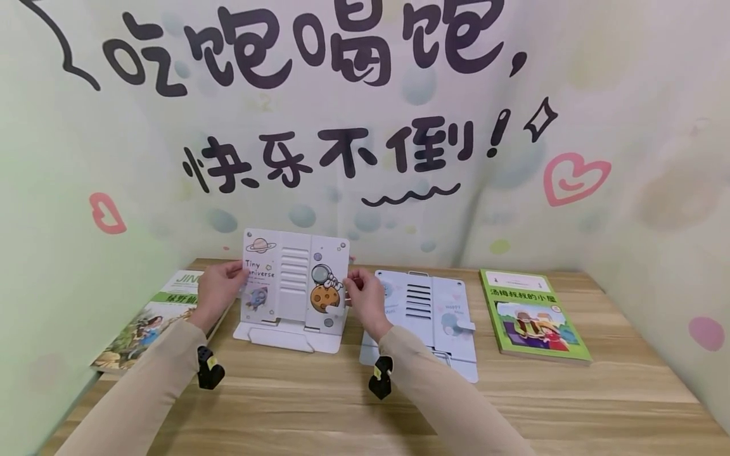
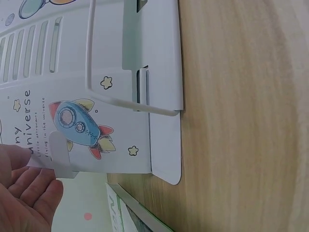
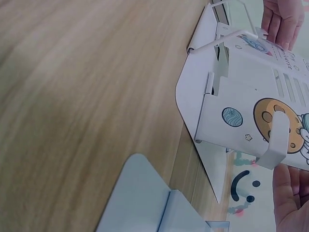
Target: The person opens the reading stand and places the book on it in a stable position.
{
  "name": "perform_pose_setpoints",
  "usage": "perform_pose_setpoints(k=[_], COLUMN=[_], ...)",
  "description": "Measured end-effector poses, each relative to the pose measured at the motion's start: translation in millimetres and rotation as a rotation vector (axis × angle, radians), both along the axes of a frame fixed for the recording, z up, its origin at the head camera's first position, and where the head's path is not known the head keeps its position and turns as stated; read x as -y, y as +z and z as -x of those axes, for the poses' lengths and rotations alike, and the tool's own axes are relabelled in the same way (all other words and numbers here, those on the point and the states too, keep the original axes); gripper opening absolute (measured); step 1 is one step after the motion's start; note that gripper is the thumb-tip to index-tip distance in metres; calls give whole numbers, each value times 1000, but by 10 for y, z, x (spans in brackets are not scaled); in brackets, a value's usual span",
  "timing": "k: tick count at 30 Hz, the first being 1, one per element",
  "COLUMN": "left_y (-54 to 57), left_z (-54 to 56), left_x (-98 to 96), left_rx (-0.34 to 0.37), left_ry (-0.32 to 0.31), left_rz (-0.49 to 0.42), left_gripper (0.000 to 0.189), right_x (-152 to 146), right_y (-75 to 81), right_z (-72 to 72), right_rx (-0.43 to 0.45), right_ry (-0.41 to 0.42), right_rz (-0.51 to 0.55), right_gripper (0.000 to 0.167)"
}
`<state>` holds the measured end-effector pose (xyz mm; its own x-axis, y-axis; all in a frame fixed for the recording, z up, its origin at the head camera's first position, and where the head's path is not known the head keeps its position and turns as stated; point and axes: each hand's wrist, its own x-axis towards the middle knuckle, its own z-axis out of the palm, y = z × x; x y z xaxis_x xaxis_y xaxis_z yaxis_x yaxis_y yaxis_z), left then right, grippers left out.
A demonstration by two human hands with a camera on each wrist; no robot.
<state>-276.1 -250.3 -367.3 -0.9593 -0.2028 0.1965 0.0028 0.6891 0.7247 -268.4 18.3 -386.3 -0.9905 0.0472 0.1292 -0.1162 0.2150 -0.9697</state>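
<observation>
A white metal book stand (image 1: 294,307) with space drawings and "Tiny universe" print stands upright on the table. My left hand (image 1: 219,288) pinches its left side edge, thumb in front and fingers behind, as the left wrist view also shows. At the opposite edge, my right hand (image 1: 367,301) grips the panel's side beside the moon drawing. A white wire holder (image 2: 89,48) sticks out in front of the stand's base lip (image 2: 165,162). Small page clips (image 3: 276,137) fold over the panel's sides.
Just right, a second, pale blue book stand (image 1: 393,316) lies flat, partly behind my right wrist. A green-edged book (image 1: 536,316) lies far right. Another book (image 1: 145,329) lies at the left, partly covered by my left arm. A printed wall cloth (image 1: 342,209) hangs behind the wooden table (image 1: 296,399).
</observation>
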Motion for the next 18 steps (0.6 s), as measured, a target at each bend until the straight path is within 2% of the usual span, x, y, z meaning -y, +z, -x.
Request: perform_pose_setpoints(k=[4, 7, 10, 13, 16, 18], left_y=[-8, -14, -50, -103, -144, -159], left_z=[-42, -113, -214, -332, -441, -500], left_x=[41, 144, 361, 651, 932, 1087], left_rx=[15, -2, -37, -11, 111, 199], left_ry=[-36, -89, -100, -49, 27, 76], left_rz=[10, 71, 154, 190, 174, 167], left_gripper=[39, 42, 45, 49, 58, 64], right_x=[30, 100, 259, 491, 739, 895], right_y=[-20, -28, -4, 26, 9, -39], right_z=[-30, -121, -300, -543, -766, -874], right_rx=[-21, -122, -239, -264, -136, 2], right_ry=[-34, -90, -74, 77, 275, 379], right_rz=[16, 95, 164, 167, 159, 196], right_gripper=[13, 18, 20, 18, 19, 21])
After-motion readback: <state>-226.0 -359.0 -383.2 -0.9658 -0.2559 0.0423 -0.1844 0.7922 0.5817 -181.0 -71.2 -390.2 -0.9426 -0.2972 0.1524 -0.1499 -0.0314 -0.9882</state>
